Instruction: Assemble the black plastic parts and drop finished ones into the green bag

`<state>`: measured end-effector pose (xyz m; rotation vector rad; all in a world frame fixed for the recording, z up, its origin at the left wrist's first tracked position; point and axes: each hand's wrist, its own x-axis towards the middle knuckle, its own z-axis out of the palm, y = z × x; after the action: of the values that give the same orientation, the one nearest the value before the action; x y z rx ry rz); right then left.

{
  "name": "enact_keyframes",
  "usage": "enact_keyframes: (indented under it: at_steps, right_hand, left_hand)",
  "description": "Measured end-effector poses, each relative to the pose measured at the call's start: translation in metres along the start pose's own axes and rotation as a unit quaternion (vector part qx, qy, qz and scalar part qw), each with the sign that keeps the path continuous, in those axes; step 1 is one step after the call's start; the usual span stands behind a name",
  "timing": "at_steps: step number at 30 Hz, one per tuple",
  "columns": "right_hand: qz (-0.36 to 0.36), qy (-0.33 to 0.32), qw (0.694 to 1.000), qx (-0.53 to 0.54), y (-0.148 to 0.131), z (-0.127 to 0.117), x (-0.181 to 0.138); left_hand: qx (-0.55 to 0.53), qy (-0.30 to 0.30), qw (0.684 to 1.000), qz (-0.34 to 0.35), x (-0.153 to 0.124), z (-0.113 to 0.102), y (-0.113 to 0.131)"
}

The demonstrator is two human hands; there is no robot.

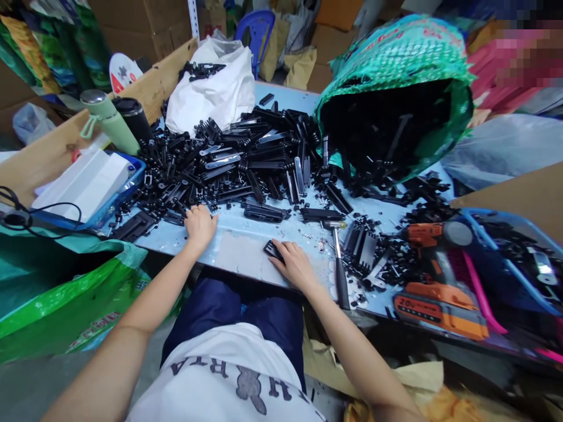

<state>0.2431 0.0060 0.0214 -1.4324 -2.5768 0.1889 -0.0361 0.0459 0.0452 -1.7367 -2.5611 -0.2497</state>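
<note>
With our right hand we are holding a small black piece; our fingers are bending close over it and our thumb is sitting by its side, so we are seeing only its notched end while the rest is hiding under our hand. The piece is lying over a flat gray pad near the front of the blue table. Our left hand is resting at the near edge of a big pile of black parts; its fingertips are hiding from us, so we are not able to tell how far it is opening or if it is holding anything. Many parts are lying on top of each other, too jumbled for us to make out. Right of our right hand a hammer is lying, and past it an orange drill is standing near a blue bin, which the picture's right edge is cutting off. Farther back, a green bag is opening toward us, its inside looking too dark to see well. A white bag is sitting behind the pile.
</note>
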Motion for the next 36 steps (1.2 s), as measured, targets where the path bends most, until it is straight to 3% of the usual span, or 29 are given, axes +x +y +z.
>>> enact_keyframes:
  at_steps: [4,9,11,13,15,19,20,22,25,31,33,36]
  right_hand:
    - [0.006,0.016,1.000,-0.015,-0.001,0.006,0.001]
    - [0.020,0.024,0.999,0.005,0.002,0.008,-0.001]
    - [0.018,0.022,0.998,0.058,0.004,0.006,-0.003]
    - [0.028,0.044,0.985,0.163,0.002,0.002,-0.004]
    - [0.082,0.086,0.941,0.317,-0.004,-0.003,-0.001]
    - [0.218,0.116,0.767,0.593,-0.027,-0.012,0.016]
    - [0.231,0.118,0.736,0.625,-0.031,-0.013,0.020]
    - [0.228,0.121,0.710,0.655,-0.036,-0.013,0.024]
    - [0.174,0.108,0.733,0.649,-0.030,-0.012,0.020]
    - [-0.018,0.101,0.877,0.469,-0.007,-0.028,0.010]
    - [-0.049,0.114,0.893,0.432,-0.010,-0.031,0.010]
    - [-0.048,0.173,0.887,0.426,-0.024,-0.026,0.011]
  left_hand:
    - [-0.019,0.047,0.999,-0.011,0.012,0.014,0.009]
    - [-0.042,0.031,0.998,-0.037,0.027,0.007,0.014]
    - [-0.097,0.098,0.990,-0.026,0.024,-0.002,0.010]
    - [-0.206,0.169,0.963,0.027,0.013,-0.012,0.008]
    - [-0.345,0.158,0.918,0.114,-0.006,-0.019,0.014]
    - [-0.495,-0.086,0.807,0.311,-0.049,-0.022,0.042]
    - [-0.501,-0.142,0.784,0.337,-0.057,-0.020,0.048]
    - [-0.510,-0.193,0.766,0.342,-0.069,-0.017,0.056]
    - [-0.512,-0.143,0.786,0.315,-0.075,-0.015,0.059]
    - [-0.488,-0.057,0.801,0.343,-0.082,-0.020,0.058]
    - [-0.496,-0.025,0.801,0.333,-0.086,-0.021,0.063]
    - [-0.516,0.038,0.798,0.309,-0.090,-0.023,0.071]
